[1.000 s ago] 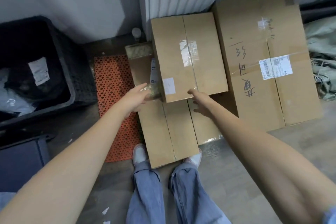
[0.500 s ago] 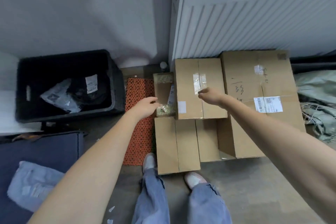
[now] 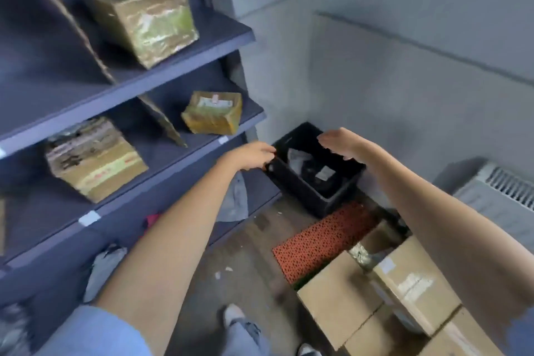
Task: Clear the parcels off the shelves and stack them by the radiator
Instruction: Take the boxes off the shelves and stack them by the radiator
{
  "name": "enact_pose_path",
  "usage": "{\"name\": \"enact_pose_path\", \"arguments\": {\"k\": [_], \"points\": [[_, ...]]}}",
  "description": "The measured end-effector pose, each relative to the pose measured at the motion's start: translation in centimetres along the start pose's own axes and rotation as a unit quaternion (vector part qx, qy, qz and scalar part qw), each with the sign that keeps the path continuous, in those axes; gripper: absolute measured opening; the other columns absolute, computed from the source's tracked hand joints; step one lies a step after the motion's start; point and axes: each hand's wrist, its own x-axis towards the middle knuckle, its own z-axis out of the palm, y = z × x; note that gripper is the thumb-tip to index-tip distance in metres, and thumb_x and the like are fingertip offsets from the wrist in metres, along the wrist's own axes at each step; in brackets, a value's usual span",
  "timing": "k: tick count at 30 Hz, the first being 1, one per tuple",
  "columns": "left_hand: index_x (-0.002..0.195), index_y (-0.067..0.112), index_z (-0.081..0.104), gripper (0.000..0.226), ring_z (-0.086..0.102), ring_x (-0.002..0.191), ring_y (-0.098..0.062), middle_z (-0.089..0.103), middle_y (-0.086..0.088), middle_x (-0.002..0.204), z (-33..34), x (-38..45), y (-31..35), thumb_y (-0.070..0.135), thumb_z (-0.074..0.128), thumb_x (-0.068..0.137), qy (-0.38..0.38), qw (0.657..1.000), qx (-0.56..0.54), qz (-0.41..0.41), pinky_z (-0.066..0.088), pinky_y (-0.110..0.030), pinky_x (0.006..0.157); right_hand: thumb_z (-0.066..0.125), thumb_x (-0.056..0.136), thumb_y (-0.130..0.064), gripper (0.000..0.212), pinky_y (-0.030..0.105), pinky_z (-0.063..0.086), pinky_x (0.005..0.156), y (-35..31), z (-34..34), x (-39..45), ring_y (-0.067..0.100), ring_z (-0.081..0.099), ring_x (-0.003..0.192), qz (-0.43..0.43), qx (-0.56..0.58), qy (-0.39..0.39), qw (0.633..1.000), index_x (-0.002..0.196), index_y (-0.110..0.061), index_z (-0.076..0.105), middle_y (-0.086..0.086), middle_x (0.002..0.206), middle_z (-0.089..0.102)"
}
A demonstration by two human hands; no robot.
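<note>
Both hands are held out empty and apart, the left hand [image 3: 248,154] with fingers loosely curled, the right hand [image 3: 339,143] with fingers relaxed. The nearest parcel [image 3: 212,116] is seen on the middle shelf [image 3: 199,139], up and to the left of the hands, its long side set roughly along the shelf edge. It is judged closest to the left hand, while the cardboard boxes [image 3: 375,298] are stacked beside the radiator [image 3: 502,196].

Bare forearms, a short light-blue fabric sleeve [image 3: 95,329] on the left arm, baggy faded blue-grey jeans [image 3: 248,335] and pale whitish sneakers [image 3: 232,313] down below.
</note>
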Motion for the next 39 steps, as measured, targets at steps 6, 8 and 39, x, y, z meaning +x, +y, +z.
{"name": "enact_pose_path", "arguments": {"k": [6, 8, 39], "points": [[0.140, 0.023, 0.036, 0.045, 0.054, 0.112, -0.019, 0.050, -0.005, 0.138, -7.1, -20.8, -16.6, 0.040, 0.036, 0.099, 0.160, 0.962, -0.170, -0.140, 0.040, -0.033, 0.091, 0.043, 0.098, -0.018, 0.037, 0.019, 0.036, 0.060, -20.2, 9.1, -5.4, 0.036, 0.054, 0.117, -0.233, -0.079, -0.110, 0.963, 0.130, -0.002, 0.052, 0.023, 0.130, 0.054], [0.141, 0.023, 0.035, 0.048, 0.054, 0.115, -0.019, 0.049, -0.006, 0.138, -7.6, -29.0, -22.5, 0.044, 0.036, 0.098, 0.222, 0.936, -0.203, -0.182, 0.040, -0.032, 0.091, 0.040, 0.099, -0.021, 0.038, 0.025, 0.037, 0.059, -26.8, 14.4, -9.2, 0.031, 0.058, 0.104, -0.288, -0.106, -0.155, 0.939, 0.129, 0.000, 0.051, 0.023, 0.122, 0.058], [0.139, 0.021, 0.038, 0.044, 0.052, 0.121, -0.021, 0.050, -0.001, 0.135, 3.1, -99.9, -85.9, 0.038, 0.039, 0.098, 0.376, 0.688, -0.408, -0.468, 0.043, -0.040, 0.102, 0.049, 0.095, -0.017, 0.032, 0.031, 0.045, 0.070, -74.4, 91.1, -52.2, 0.021, 0.052, 0.086, -0.459, -0.233, -0.417, 0.749, 0.121, -0.004, 0.059, 0.007, 0.096, 0.058]]}}
